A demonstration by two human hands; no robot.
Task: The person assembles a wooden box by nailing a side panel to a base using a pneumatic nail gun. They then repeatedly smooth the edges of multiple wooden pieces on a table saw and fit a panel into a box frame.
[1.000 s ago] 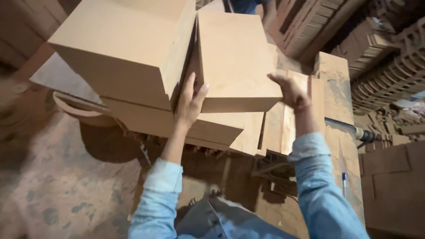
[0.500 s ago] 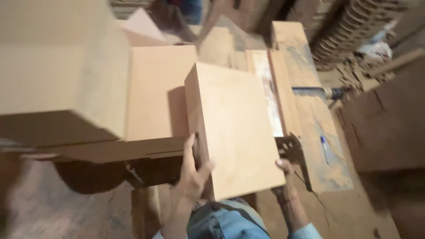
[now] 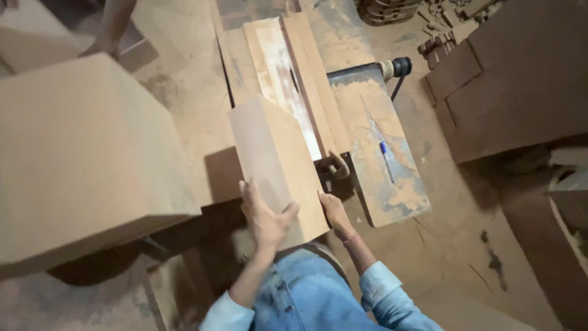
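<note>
I hold a tan rectangular board box (image 3: 275,162) out in front of my chest, tilted with one edge up. My left hand (image 3: 264,216) lies spread on its near left face. On the near right edge my right hand (image 3: 334,213) grips it. To the left, a large stack of the same tan boards (image 3: 79,159) rests on a low stand. Beyond the held piece lies a dusty saw table (image 3: 380,159) with a long wooden fence (image 3: 306,86).
A blue pen (image 3: 386,156) lies on the saw table. Another person's leg and foot (image 3: 110,30) stand at the top left. Brown panels (image 3: 514,86) lean at the right, and sawdust covers the floor (image 3: 453,257).
I have lifted the board off the stack and swung it to the right and toward me. My view has turned right, bringing the saw table under it.
</note>
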